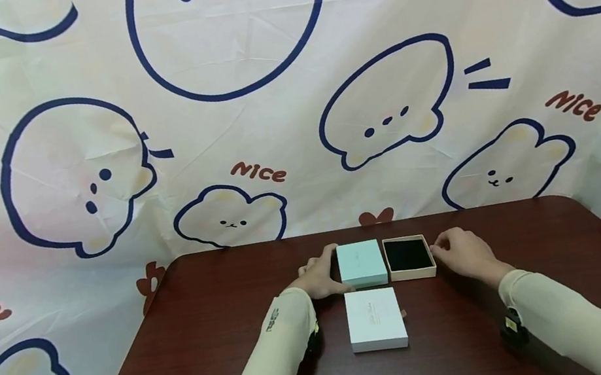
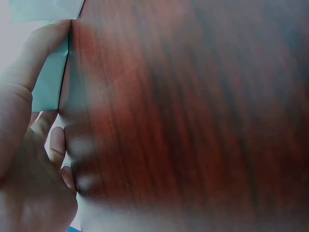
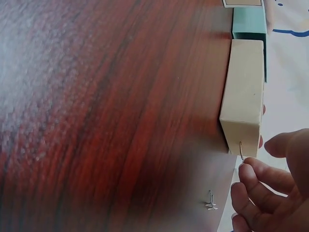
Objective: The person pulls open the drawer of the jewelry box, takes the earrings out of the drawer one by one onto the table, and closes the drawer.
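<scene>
My left hand (image 1: 320,276) grips a flat teal box sleeve (image 1: 360,260), thumb along its near side and fingers at the far corner. Right of the sleeve lies a cream drawer tray (image 1: 413,274) with a black insert (image 1: 407,254), its left end right by the sleeve. At the tray's right end my right hand (image 1: 463,251) has its fingers loosely bent. In the right wrist view, a thin pull loop (image 3: 241,150) hangs from that end. The index fingertip (image 3: 247,169) is right at the loop, while the thumb stands apart from the finger.
A white lidded box (image 1: 375,319) with a small tab on its right side lies nearer me. Small metal pieces (image 3: 211,202) rest on the dark wooden table (image 1: 229,332) beside the right hand. Behind the table hangs a patterned cloth (image 1: 289,116).
</scene>
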The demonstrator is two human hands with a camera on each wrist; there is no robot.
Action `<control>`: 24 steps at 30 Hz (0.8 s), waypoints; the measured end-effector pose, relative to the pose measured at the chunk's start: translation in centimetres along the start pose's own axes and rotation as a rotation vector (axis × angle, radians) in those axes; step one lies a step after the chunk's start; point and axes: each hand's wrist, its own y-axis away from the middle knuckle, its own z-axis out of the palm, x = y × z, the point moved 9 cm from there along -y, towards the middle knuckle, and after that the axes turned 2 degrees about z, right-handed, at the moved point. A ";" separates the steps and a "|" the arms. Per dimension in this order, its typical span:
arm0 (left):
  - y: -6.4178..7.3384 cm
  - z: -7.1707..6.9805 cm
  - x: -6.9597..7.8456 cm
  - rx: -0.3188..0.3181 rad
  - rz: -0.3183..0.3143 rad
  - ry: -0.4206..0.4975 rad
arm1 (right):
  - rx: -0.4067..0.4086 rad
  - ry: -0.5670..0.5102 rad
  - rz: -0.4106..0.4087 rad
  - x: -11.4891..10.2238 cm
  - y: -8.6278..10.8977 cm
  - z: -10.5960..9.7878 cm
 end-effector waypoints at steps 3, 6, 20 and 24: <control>-0.1 0.1 -0.1 -0.001 0.002 -0.001 | 0.001 0.003 0.004 0.0 -0.1 0.0; -0.1 0.1 -0.1 0.000 0.006 -0.004 | -0.002 0.006 0.012 0.1 -0.1 0.2; -0.1 -0.1 0.1 0.001 0.022 -0.009 | -0.008 0.002 0.010 -0.4 0.1 0.5; -0.1 -0.1 0.0 -0.001 0.023 -0.006 | -0.007 0.007 0.008 -0.4 0.0 0.5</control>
